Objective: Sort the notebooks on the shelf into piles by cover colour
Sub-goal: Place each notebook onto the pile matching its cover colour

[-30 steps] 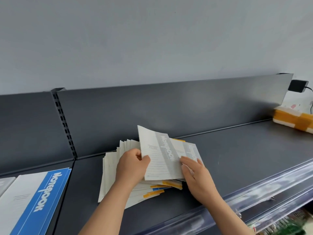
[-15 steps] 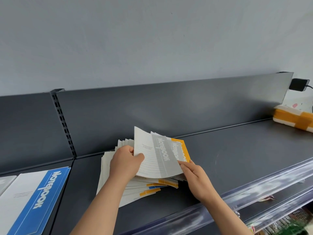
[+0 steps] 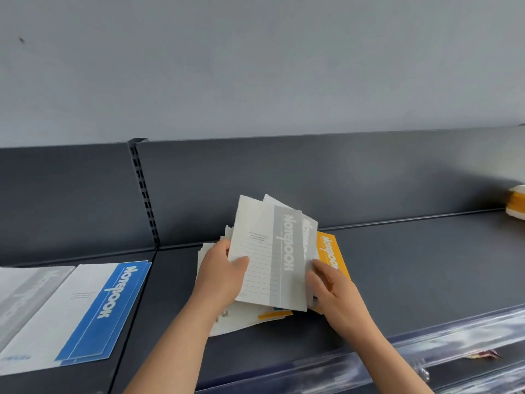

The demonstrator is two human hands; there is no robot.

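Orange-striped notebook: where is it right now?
Head view, just right of centre: the orange-striped notebook lies on the mixed pile, behind the right hand and beside the grey notebooks the left hand holds up.

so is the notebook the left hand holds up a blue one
No, the front notebook that the left hand grips has a grey band; the blue notebooks lie flat further left.
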